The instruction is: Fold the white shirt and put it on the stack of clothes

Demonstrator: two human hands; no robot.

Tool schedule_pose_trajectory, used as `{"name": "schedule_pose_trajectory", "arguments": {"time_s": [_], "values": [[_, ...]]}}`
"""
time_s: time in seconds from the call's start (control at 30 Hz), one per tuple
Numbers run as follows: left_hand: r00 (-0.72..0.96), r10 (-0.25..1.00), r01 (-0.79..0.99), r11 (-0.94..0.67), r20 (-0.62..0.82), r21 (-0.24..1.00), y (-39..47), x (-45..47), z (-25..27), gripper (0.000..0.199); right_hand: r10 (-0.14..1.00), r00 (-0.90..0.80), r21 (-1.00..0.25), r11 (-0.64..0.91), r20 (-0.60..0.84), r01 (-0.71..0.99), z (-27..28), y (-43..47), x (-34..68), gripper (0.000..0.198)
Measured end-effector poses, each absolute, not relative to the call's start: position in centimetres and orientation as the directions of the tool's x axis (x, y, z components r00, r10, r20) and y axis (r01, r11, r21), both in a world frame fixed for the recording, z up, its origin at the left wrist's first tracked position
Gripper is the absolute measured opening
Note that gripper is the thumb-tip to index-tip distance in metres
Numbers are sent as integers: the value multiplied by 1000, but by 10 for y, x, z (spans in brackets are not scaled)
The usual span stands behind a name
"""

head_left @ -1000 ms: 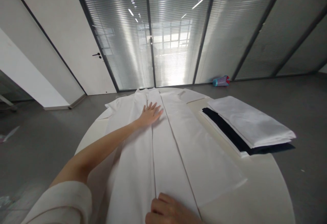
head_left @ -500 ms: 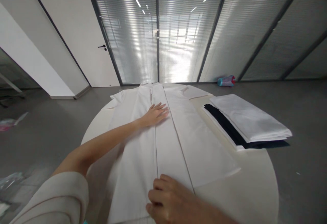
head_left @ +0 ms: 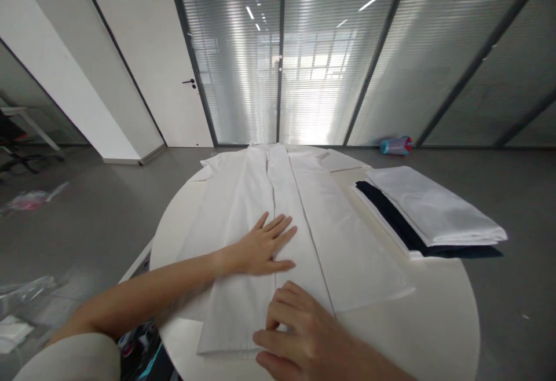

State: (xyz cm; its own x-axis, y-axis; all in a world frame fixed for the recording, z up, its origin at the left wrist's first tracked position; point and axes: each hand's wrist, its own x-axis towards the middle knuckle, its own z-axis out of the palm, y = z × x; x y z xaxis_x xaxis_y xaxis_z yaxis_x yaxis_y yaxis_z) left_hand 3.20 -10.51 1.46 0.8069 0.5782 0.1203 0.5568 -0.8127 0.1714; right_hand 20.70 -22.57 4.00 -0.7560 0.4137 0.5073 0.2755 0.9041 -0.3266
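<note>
Round tabletop [head_left: 438,311] | left hand [head_left: 264,245] spread flat on white garment [head_left: 243,207] | right hand [head_left: 304,340] curled, pressing hem just beside | best smooth along seam, palms flat.

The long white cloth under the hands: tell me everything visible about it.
The white cloth looks like thin woven fabric, folded lengthwise into narrow panels with straight creases. It lies flat on the round white table, running from the near edge to the far edge. The left hand rests palm-down, fingers spread, on its middle; the right hand presses its near end, fingers bent.
</note>
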Motion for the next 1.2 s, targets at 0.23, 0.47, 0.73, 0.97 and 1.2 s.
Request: {"name": "schedule_pose_trajectory", "arguments": {"time_s": [0.23,0.47,0.73,0.97,1.2], "values": [[897,403,357,-903,180,240,-174,37,16,74,509,-394,-455,861,765,227,65,-220,218,26],[921,311,223,-914,234,338,-207,46,19,79,502,-395,-420,863,769,280,63,-206,223,29],[881,439,386,-883,177,268,-185,-40,66,61,436,-729,-33,868,527,496,62,-179,284,32],[828,559,544,-818,34,187,-187,-105,54,72,386,-864,97,895,323,436,42,-183,304,40],[910,410,391,-894,53,218,-201,-90,46,70,426,-859,-15,898,284,440,48,-200,314,51]]}}
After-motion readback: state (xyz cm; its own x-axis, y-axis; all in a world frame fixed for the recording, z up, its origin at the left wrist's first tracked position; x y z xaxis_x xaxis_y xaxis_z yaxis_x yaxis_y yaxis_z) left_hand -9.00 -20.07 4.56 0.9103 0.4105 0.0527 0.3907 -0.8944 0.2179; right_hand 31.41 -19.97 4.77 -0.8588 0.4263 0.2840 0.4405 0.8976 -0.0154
